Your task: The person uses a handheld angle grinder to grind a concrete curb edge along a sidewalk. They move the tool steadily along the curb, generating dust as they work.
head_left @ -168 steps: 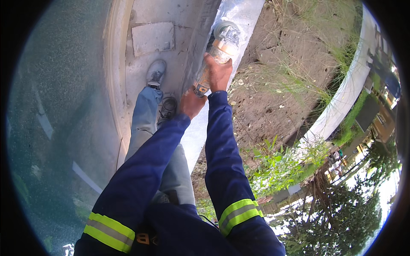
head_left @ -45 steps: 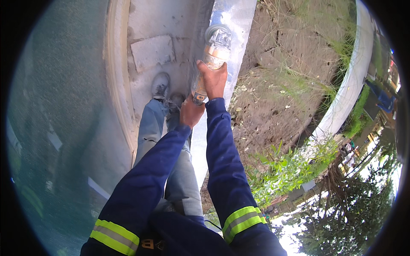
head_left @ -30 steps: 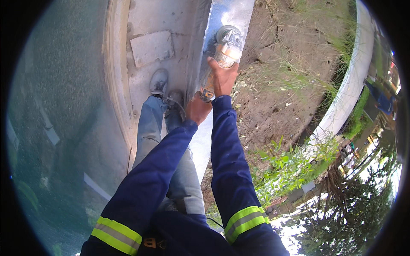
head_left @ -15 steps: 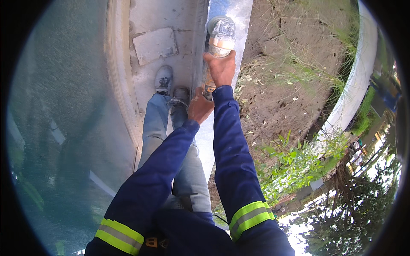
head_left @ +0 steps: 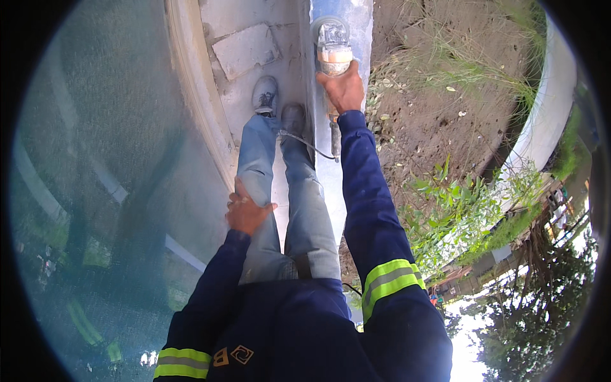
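Note:
My right hand (head_left: 344, 88) is closed round the body of a dusty orange-and-silver angle grinder (head_left: 334, 44), which lies along a pale, smooth ledge (head_left: 321, 204) with its disc end toward the top. A dark cable (head_left: 305, 143) runs from near the grinder's handle toward my shoes. My left hand (head_left: 247, 212) is off the grinder and rests on the left leg of my jeans (head_left: 254, 172) near the knee, with fingers and thumb apart. The grinder's handle is partly hidden by my right hand and sleeve.
My grey shoe (head_left: 265, 94) and a darker shoe stand on a concrete path with a loose slab (head_left: 245, 49). A large glass pane (head_left: 108, 159) with a frame runs along the left. At right are a soil bed (head_left: 445, 76) with grass and leafy plants, a curved white kerb (head_left: 541, 121) and trees.
My left hand has let go of the grinder's rear end and moved down-left onto my leg. The grinder and right hand sit higher in the view; the cable is now exposed.

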The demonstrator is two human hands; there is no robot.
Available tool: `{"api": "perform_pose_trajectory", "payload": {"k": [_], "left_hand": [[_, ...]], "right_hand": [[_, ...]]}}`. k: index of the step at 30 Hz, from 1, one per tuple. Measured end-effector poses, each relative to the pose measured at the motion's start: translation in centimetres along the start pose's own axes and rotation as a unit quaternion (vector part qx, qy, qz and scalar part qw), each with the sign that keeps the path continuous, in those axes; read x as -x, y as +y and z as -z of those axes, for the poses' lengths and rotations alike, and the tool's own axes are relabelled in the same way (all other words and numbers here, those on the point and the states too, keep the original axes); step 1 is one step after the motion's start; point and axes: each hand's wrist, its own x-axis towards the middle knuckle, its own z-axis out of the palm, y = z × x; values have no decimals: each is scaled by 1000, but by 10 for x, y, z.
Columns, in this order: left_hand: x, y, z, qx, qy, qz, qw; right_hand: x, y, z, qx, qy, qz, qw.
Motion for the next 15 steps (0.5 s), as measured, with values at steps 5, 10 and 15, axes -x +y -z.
{"api": "perform_pose_trajectory", "payload": {"k": [5, 10, 15], "left_hand": [[-27, 12, 3, -17, 59, 36, 997], [-26, 21, -2, -63, 100, 35, 992], [-29, 27, -5, -105, 110, 39, 988]], "right_hand": [[-23, -13, -2, 3, 37, 29, 999], [-39, -4, 10, -48, 73, 12, 996], [-18, 15, 7, -56, 30, 7, 998]]}}
